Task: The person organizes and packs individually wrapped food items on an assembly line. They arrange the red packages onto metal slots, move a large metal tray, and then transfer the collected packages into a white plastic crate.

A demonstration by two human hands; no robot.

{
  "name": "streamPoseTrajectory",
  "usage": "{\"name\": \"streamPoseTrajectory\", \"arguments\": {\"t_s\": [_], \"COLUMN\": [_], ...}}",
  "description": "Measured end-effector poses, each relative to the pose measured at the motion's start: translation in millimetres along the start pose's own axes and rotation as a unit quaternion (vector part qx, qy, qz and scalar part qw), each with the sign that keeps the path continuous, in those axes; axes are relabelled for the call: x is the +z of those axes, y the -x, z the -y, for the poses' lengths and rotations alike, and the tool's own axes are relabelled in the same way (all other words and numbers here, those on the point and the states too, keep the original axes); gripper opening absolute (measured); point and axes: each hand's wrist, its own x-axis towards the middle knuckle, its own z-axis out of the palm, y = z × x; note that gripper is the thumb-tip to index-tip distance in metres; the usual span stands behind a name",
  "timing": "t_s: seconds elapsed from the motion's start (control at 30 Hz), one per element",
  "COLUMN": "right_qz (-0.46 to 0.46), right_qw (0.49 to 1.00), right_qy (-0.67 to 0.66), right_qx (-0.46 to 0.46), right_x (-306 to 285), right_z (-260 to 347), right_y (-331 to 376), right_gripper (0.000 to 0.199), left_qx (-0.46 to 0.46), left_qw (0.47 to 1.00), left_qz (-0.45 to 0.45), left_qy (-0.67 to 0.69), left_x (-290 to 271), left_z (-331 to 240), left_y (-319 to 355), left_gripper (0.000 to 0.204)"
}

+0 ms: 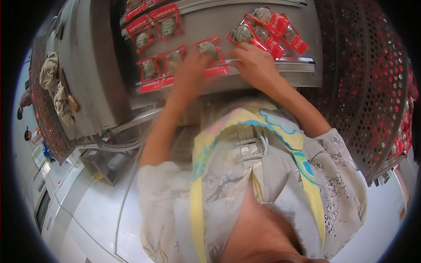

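Several clear-and-red packets, each holding a pale green, string-tied bundle, lie on the steel work surface (206, 24). My left hand (195, 65) is smeared by motion and reaches over a packet (208, 47) in the near row; its fingers cannot be made out. Beside it, my right hand (256, 63) is open, its thumb apart from its bent fingers, close to the right end of that packet. Just beyond the right fingertips sits a packet (242, 33) in a loose, overlapping pile. Left of my left hand, a packet (150, 70) lies flat by the metal rail.
A metal rail (296, 66) runs along the near edge. Perforated metal panels (364, 79) stand at the right, with red packets (401, 136) behind them. Crumpled cloths (49, 72) hang at the left. Two people (33, 135) are far off at the left.
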Motion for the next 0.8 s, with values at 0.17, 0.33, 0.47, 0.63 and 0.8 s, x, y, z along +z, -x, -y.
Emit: {"name": "streamPoseTrajectory", "arguments": {"t_s": [0.17, 0.33, 0.47, 0.63, 0.8], "right_qz": [-0.147, -0.115, -0.152, -0.178, -0.161], "right_qw": [0.981, 0.977, 0.981, 0.926, 0.867], "right_qy": [0.127, 0.178, 0.103, -0.315, -0.437], "right_qx": [0.005, 0.035, 0.061, 0.108, 0.175], "right_x": [-37, -38, -28, -6, 9], "right_z": [-20, -22, -15, -24, -31], "right_y": [8, -6, -26, -63, -86], "right_gripper": [0.024, 0.023, 0.023, 0.028, 0.024], "left_qx": [-0.003, 0.000, -0.001, -0.035, -0.154], "left_qw": [0.997, 0.984, 0.989, 0.929, 0.805], "left_qz": [0.078, 0.043, -0.086, -0.073, -0.075], "left_qy": [-0.022, 0.175, 0.117, 0.362, 0.568], "left_x": [9, 3, 27, 62, 57], "left_z": [5, 1, 3, 27, 44], "left_y": [17, -5, -60, -94, -97], "left_gripper": [0.018, 0.034, 0.053, 0.050, 0.036]}}
